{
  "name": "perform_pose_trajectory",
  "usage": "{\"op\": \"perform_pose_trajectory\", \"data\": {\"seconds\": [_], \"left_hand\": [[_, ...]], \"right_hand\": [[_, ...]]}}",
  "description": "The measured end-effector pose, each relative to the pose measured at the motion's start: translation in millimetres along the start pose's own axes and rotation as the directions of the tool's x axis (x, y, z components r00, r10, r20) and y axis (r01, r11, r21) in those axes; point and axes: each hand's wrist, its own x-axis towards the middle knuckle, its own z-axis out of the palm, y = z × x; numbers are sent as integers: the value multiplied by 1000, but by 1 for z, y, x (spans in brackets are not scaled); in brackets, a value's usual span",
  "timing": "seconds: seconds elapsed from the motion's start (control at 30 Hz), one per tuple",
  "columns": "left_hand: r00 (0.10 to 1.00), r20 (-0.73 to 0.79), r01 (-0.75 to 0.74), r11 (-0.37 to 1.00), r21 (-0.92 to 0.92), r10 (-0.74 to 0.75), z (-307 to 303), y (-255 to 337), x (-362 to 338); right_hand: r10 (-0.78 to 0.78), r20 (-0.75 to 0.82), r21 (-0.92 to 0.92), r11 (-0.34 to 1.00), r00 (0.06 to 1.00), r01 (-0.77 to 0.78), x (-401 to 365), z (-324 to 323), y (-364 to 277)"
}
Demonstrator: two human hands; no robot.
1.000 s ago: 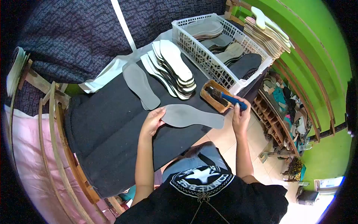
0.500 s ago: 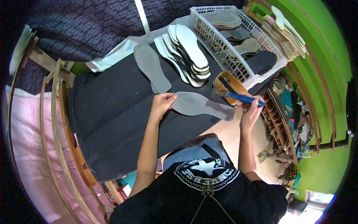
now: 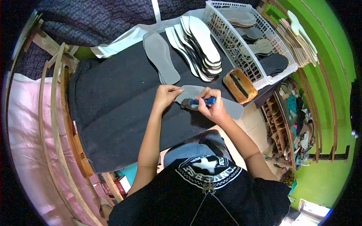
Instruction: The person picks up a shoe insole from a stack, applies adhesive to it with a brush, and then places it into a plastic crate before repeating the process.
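Observation:
A grey insole (image 3: 233, 108) lies crosswise on the black-covered table in front of me. My left hand (image 3: 168, 96) pinches its left end between thumb and fingers. In my right hand (image 3: 212, 105) is a blue-handled paintbrush (image 3: 194, 102), its bristles touching or just above the insole near the left end. My right hand hides the insole's middle. Just beyond sits a stack of grey insoles (image 3: 160, 56), and right of it a pile of white insoles (image 3: 201, 41) with dark undersides. An open tan container (image 3: 240, 86) stands right of the insole, its inside darkly stained.
A white plastic basket (image 3: 235, 41) holding more insoles stands at the back right. Beyond it is a stack of beige sole-shaped pieces (image 3: 298, 41). Wooden rails (image 3: 62, 150) run along the left, and a shelf of scraps (image 3: 286, 124) is at the right.
My right hand has carried the brush left from the tan container to the grey insole. The left hand still holds the insole's end. The view has shifted slightly.

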Motion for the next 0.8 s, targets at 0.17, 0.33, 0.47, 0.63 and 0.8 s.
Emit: {"op": "perform_pose_trajectory", "data": {"seconds": [0.17, 0.33, 0.47, 0.63, 0.8], "left_hand": [[998, 29, -47, 998, -50, 48, -1, -10, 5], [997, 51, -49, 998, -34, 50, -2, -14, 10], [999, 38, 12, 1000, -24, -11, -3, -7, 7], [996, 59, -60, 996, -66, 64, -4, -10, 7], [996, 79, -41, 998, -55, 45, -5, -12, 11]], "right_hand": [[-9, 105, -110, 994, 994, 21, 2, -30, -15], [93, 139, -184, 981, 986, -67, 17, -32, -12], [62, 40, 29, 998, 997, -63, 18, -3, 2], [-23, 36, 49, 999, 999, 21, -7, -36, 15], [117, 64, -184, 978, 991, -103, 2, -68, -2]]}}
